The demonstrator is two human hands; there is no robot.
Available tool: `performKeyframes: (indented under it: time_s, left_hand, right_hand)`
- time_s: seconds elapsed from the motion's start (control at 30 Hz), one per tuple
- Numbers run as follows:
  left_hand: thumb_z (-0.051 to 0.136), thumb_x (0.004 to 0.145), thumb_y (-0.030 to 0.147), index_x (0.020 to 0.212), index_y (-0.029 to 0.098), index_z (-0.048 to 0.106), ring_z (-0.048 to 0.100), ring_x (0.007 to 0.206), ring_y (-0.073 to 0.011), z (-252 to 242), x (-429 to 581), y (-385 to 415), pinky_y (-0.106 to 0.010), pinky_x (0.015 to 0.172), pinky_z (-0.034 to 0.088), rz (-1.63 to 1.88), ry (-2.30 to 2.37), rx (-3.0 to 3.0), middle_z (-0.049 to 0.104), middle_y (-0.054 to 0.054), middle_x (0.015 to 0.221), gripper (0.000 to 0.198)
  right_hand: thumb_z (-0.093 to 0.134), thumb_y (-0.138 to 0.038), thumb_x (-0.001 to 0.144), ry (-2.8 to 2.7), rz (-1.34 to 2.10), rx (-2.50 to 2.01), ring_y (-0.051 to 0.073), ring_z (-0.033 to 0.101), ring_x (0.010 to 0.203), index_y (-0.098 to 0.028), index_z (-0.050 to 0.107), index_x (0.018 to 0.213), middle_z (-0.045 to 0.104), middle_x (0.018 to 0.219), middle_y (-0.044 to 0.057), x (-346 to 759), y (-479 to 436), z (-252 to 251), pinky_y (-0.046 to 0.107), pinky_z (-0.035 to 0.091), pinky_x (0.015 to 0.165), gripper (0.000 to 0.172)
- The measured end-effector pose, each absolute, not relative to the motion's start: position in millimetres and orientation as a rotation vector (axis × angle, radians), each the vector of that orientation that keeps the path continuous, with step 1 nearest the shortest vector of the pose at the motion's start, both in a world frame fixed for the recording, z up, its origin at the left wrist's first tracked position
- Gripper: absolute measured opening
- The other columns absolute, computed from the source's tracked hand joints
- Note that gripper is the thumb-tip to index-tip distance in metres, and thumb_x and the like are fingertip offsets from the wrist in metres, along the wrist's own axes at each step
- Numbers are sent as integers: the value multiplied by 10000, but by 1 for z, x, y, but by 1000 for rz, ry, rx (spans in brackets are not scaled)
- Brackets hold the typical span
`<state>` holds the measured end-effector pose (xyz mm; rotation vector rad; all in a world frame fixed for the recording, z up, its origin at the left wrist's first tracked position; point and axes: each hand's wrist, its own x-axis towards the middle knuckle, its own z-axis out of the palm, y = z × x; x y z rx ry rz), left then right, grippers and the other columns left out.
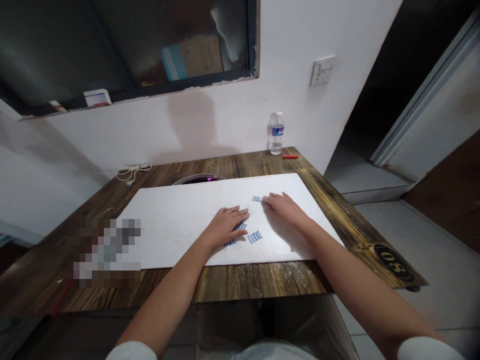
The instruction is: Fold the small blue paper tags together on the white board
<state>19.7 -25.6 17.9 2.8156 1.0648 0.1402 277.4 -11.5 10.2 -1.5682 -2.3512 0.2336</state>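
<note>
**Roughly: left hand (227,226) and right hand (283,210) flat among blue-striped pieces (254,237)**

Hands apart, both palm-down and open, neither clamped on anything. Pieces lie scattered at centre of a white board (168,225). Left hand's edge overlaps two at lower centre; exact contact hard to tell. Right fingertips (265,199) sit just beside one piece, upper centre. Another lies bare between the hands, nearer the board's front edge. Board rests on a wooden table (262,280). Water bottle (276,134) and red stick (290,156) at table's far right corner; white cord (131,172) at far left.

White sleeves (425,349) end short — forearms (356,285) and hands (285,212) bare.
</note>
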Motion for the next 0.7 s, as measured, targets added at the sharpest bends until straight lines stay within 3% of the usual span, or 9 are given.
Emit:
performKeyframes:
  time_s: [0.13, 0.27, 0.4, 0.6, 0.7]
  left_hand:
    - [494, 934, 543, 1407, 308, 487, 368, 1399, -278, 19, 20, -26, -444, 1074, 275, 175, 1147, 2788, 457, -48, 1503, 528]
    - [492, 947, 512, 1323, 289, 576, 419, 1353, -279, 22, 20, -26, -450, 1050, 297, 212, 1122, 2780, 538, -45, 1435, 446]
    - [521, 942, 480, 1240, 281, 633, 454, 1311, -269, 25, 20, -27, -452, 1038, 305, 254, 1032, 2799, 617, -43, 1342, 375]
    - [502, 932, 537, 1360, 295, 536, 399, 1369, -279, 25, 26, -31, -452, 1071, 277, 234, 904, 2839, 519, -71, 1448, 494]
    - [481, 925, 577, 1420, 299, 468, 354, 1405, -284, 22, 28, -31, -460, 1095, 251, 185, 935, 2840, 469, -66, 1492, 567]
  right_hand:
    - [502, -200, 939, -2416, 220, -1548, 329, 502, 1302, -275, 732, 1038, 606, 1358, 71, 282, -11, 8, 632, 293, 1075, 261]
    - [526, -249, 937, -2428, 236, -1503, 331, 550, 1242, -286, 755, 954, 701, 1197, 68, 284, -11, 12, 619, 301, 1061, 233]
    - [504, -271, 956, -2346, 357, -1463, 263, 649, 1091, -278, 745, 1030, 734, 1118, 66, 281, -11, 17, 553, 312, 1084, 252]
    - [514, -204, 930, -2271, 578, -1323, 207, 678, 1050, -272, 712, 1145, 736, 1131, 28, 276, -12, 17, 405, 418, 1043, 300]
    - [514, -169, 915, -2296, 535, -1314, 206, 684, 1035, -279, 717, 1136, 746, 1102, 17, 277, -12, 18, 432, 381, 1076, 319]
